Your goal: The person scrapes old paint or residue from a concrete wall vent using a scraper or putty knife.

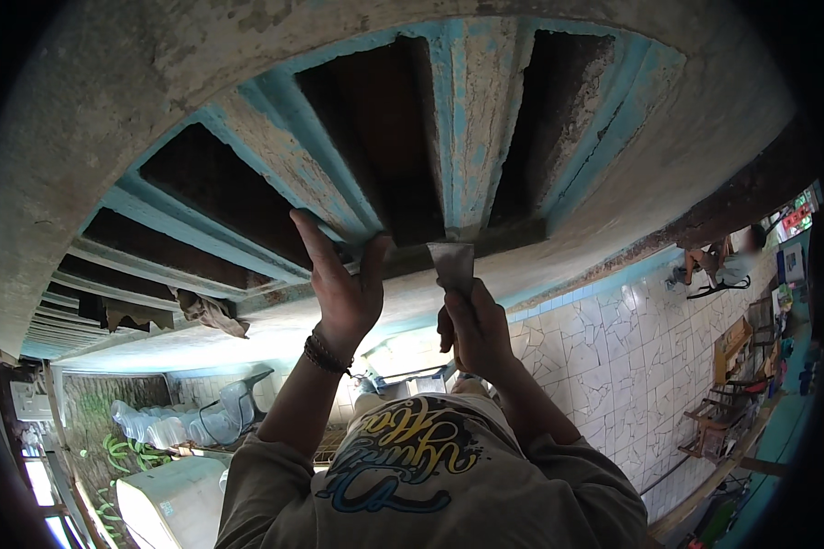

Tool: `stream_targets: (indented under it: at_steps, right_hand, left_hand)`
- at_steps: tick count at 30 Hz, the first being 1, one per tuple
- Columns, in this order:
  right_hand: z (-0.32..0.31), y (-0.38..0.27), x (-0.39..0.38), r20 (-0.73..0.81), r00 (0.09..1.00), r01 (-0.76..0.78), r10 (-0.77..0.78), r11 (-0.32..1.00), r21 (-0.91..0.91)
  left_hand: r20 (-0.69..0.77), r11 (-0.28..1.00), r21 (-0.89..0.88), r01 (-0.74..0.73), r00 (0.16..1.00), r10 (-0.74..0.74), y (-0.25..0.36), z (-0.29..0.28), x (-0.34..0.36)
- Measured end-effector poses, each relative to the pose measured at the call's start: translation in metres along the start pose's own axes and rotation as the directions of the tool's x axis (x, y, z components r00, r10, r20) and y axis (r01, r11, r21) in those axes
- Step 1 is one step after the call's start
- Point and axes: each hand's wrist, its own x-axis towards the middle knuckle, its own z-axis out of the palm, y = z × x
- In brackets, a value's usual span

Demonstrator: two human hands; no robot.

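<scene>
My right hand (479,331) is closed around the handle of a putty knife (452,263). Its wide, dull metal blade points up, close to the lower end of a concrete slat (468,128) with peeling turquoise paint. To the left, my left hand (346,291) is raised with its fingers apart, wearing a dark beaded bracelet (325,351). Its fingertips reach the bottom of the neighbouring slat (316,156) and seem to rest against it; nothing shows in that hand. Dark gaps separate the slats.
A brown rag (211,312) hangs from slats at left. Below are clear plastic containers (188,425) and a white box-like thing (176,503). Cracked-tile flooring (604,357) stretches right, toward wooden chairs (725,416) and another person (705,263) far off.
</scene>
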Motion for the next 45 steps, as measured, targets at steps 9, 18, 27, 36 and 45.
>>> stream_targets:
  at_steps: [9, 18, 27, 36, 45]
  right_hand:
    - [-0.011, -0.010, 0.005, -0.168, 0.940, 0.264, -0.298, 0.944, -0.197]
    - [-0.011, -0.021, 0.012, -0.193, 0.934, 0.282, -0.302, 0.951, -0.123]
    - [-0.023, -0.027, 0.026, -0.173, 0.985, 0.044, -0.020, 0.989, 0.139]
    - [-0.024, -0.034, 0.025, -0.214, 0.967, 0.129, -0.140, 0.989, -0.065]
    - [-0.025, -0.024, 0.023, -0.221, 0.963, 0.134, -0.155, 0.985, -0.108]
  left_hand:
    - [-0.067, 0.999, 0.044, 0.030, 0.997, -0.027, 0.028, 0.008, -0.008]
    - [0.276, 0.987, -0.157, 0.014, 0.961, 0.030, 0.062, 0.020, -0.022]
    - [0.358, 0.763, -0.391, 0.515, 0.849, -0.389, 0.074, 0.042, -0.018]
    - [0.455, 0.407, -0.605, 0.684, 0.717, -0.528, 0.073, 0.062, -0.017]
    - [0.536, 0.239, -0.591, 0.771, 0.596, -0.598, 0.073, 0.064, -0.021]
